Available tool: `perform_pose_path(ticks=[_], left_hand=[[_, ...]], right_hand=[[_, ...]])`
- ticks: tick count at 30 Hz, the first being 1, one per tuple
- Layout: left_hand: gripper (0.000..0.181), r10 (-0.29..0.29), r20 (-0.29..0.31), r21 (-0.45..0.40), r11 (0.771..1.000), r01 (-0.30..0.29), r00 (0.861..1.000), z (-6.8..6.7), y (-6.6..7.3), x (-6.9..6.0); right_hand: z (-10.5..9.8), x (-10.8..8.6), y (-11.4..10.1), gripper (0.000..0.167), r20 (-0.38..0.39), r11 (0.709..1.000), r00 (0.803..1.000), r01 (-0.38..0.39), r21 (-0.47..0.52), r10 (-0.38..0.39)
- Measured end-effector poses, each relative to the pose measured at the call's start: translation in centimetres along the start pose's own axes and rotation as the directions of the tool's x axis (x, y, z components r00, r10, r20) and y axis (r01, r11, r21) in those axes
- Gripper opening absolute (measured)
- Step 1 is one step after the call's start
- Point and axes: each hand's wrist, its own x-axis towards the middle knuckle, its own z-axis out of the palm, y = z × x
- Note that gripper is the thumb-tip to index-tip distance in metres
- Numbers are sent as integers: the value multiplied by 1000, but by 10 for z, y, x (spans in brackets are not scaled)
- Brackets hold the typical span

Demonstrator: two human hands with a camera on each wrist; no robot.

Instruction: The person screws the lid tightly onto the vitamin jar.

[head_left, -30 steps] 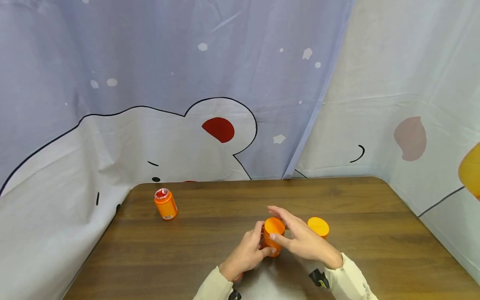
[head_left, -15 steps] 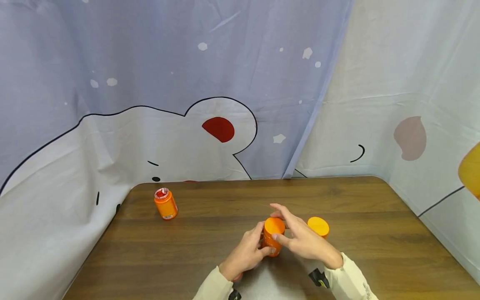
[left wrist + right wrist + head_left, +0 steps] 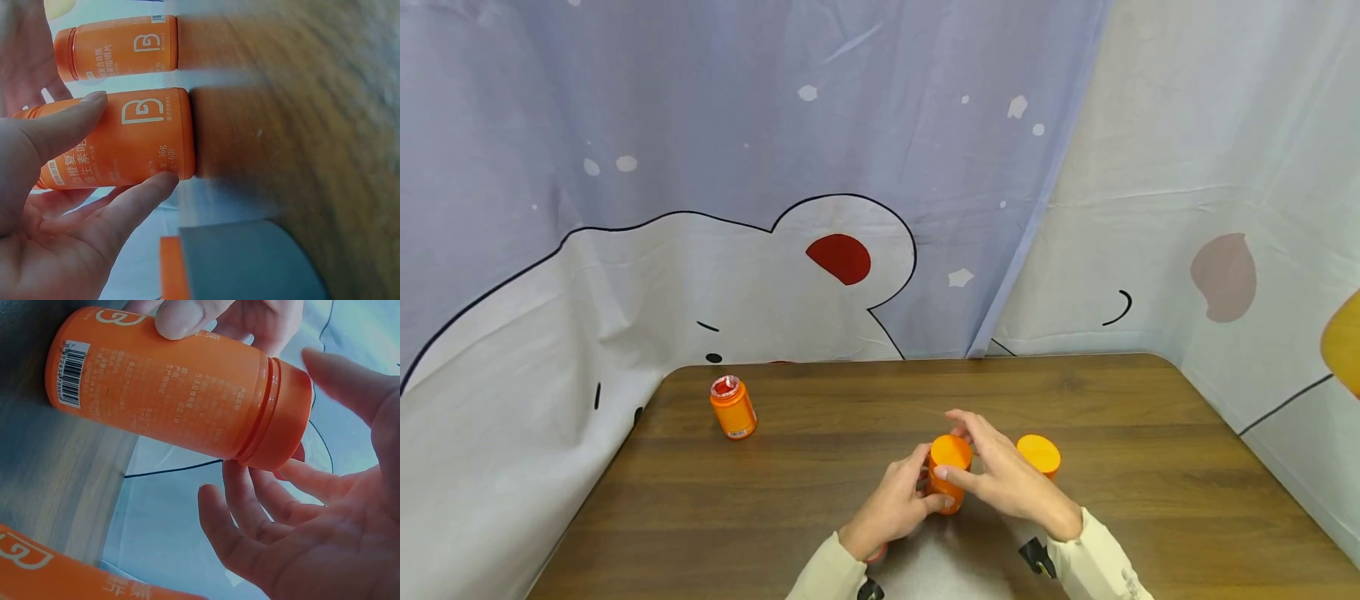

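**Middle orange bottle upright between both hands, cap on**

Held bottle (image 3: pixel 150 140): smooth cylinder, satin plastic, white print, barcode on one side; ribbed-off neck line under a short orange cap (image 3: pixel 284 419). Stands on the wood-grain table (image 3: pixel 812 417). Left hand (image 3: pixel 891 504) grips its lower body, thumb and fingers wrapped. Right hand (image 3: pixel 1011 479) has thumb and fingers bent loosely around the cap; can't tell if it's pinching or just touching.

Left of and beyond the bottle: open orange jar (image 3: pixel 733 410), ragged silvery rim, red inside. Just right of it: second bottle (image 3: pixel 1038 454), yellow-orange top, body mostly behind right hand. Nearer the person, left of it: red round piece (image 3: pixel 876 554), mostly under the left wrist, can't identify. Bottle's far side hidden; second bottle cut off in right wrist view.

Vs half a second ago: right thumb sits further left across the cap; bottle and left hand look unchanged.
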Motion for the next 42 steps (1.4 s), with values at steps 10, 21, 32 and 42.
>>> perform_pose_path(ticks=[10,21,32,42], left_hand=[[55,11,-8,34,999,-10,1000,0,0,0],[57,-43,6,-27,999,43,999,-1,2,0],[57,-25,-14,11,1000,25,1000,2,1,0],[53,24,-14,17,1000,-24,1000,2,-1,0]], right_hand=[[-9,0,-7,71,95,985,993,54,162,-70],[-8,1,2,70,114,975,988,76,211,-101],[1,1,5,74,-24,998,998,61,1,-61],[1,1,5,80,-9,1000,1000,19,4,-19]])
